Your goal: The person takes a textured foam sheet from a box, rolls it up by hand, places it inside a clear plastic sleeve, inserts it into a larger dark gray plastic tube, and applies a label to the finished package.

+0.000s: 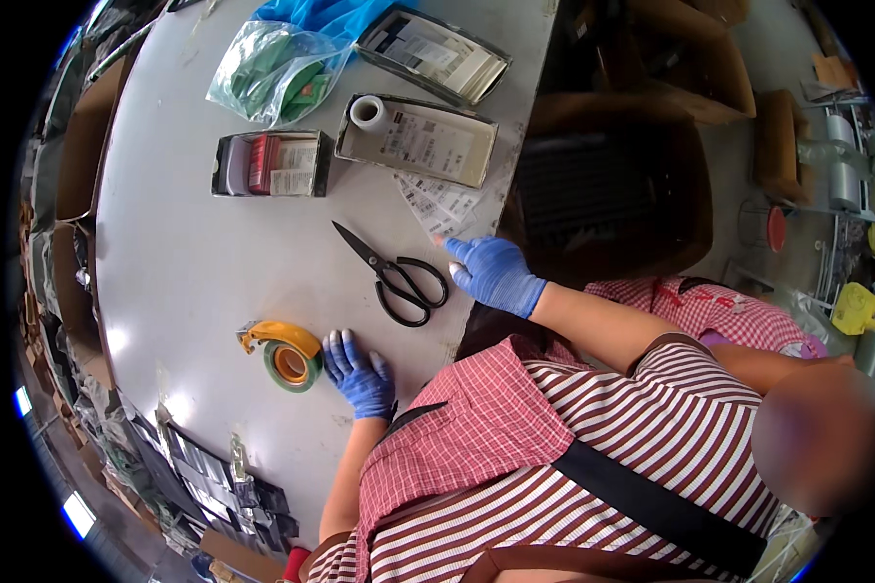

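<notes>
Striped red-and-white shirt [651,418] w/ a checked red apron [476,418] fills the near view: a co-worker leaning over a grey table [204,262]. Camera wearer's own hands aren't in view. Both of the co-worker's hands wear thin blue gloves. One gloved hand [360,374] lies flat on the table, fingers spread, holding nothing, just beside a tape dispenser [284,355]. The other gloved hand [496,277] reaches out, fingers together, tips pressing a fan of white label strips [437,206] near the table edge; not clamped on anything.

Black scissors [399,277] lie btwn the two hands, blades slightly apart, points facing away.

Risks, as a judgement: a sideways sweep could catch a glove on the blades; labels sit close to the edge and could slip into the brown carton [603,185] below; thin glove could stick to tape.

Materials: dispenser is glossy yellow plastic round a green roll; table smooth, matte, w/ glare. Further back: shallow metal tray [418,141] holding a white roll [367,112], a 2nd tray [433,56], small open box [272,163], crinkly clear bag of green items [272,73].
</notes>
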`<move>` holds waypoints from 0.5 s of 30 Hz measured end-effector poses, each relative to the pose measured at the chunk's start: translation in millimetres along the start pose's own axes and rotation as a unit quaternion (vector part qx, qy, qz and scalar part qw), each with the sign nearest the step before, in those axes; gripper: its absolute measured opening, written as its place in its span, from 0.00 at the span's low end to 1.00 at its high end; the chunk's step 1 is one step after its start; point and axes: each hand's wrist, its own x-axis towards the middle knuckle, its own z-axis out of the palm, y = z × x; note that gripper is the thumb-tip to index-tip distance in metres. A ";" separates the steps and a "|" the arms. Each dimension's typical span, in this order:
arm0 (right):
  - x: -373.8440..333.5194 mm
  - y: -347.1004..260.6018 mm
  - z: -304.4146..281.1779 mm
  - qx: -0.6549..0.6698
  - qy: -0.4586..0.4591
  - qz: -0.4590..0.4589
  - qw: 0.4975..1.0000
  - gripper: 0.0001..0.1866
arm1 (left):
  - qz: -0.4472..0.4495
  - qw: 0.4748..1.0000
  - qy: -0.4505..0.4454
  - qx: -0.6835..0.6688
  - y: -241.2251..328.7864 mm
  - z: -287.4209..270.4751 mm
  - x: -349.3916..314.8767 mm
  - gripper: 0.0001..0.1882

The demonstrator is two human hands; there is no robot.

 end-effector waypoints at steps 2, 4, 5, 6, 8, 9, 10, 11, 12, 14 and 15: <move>-1.3 -5.1 1.7 -0.005 0.007 0.030 1.000 0.28 | 0.000 1.000 -0.004 -0.003 -2.6 -2.0 0.4 0.33; 0.4 -9.3 3.3 -0.009 0.001 0.037 0.999 0.28 | 0.001 1.000 -0.009 -0.004 -4.6 -3.4 0.8 0.33; 0.8 -10.6 4.3 -0.014 -0.004 0.044 0.999 0.28 | -0.002 1.000 -0.012 -0.006 -5.5 -4.2 0.7 0.33; -0.1 -10.6 5.5 -0.013 -0.005 0.045 0.999 0.28 | -0.004 1.000 -0.015 -0.007 -6.4 -4.8 0.0 0.33; -0.7 -11.2 6.2 0.002 0.017 0.023 1.000 0.28 | -0.003 1.000 -0.015 -0.004 -8.5 -5.3 -0.6 0.33; -1.8 -13.7 5.5 0.002 0.016 0.023 1.000 0.28 | -0.002 1.000 -0.015 -0.001 -9.4 -5.3 -1.3 0.32; -2.1 -18.6 2.5 -0.002 0.020 0.032 0.999 0.28 | -0.002 1.000 -0.015 0.000 -11.0 -5.2 -1.7 0.32; -2.0 -21.6 0.7 -0.005 0.023 0.041 0.999 0.28 | 0.002 1.000 -0.009 0.001 -12.8 -5.3 -3.0 0.32; -1.5 -21.3 1.6 -0.005 0.024 0.040 0.999 0.28 | 0.006 1.000 -0.004 0.002 -14.0 -6.1 -4.1 0.32; -0.3 -17.9 4.8 -0.018 0.008 0.030 0.999 0.28 | 0.007 1.000 -0.006 0.003 -13.5 -8.0 -3.6 0.32; -0.2 -17.6 5.0 -0.017 0.010 0.030 0.999 0.28 | 0.006 1.000 -0.009 0.004 -13.1 -9.0 -3.5 0.32</move>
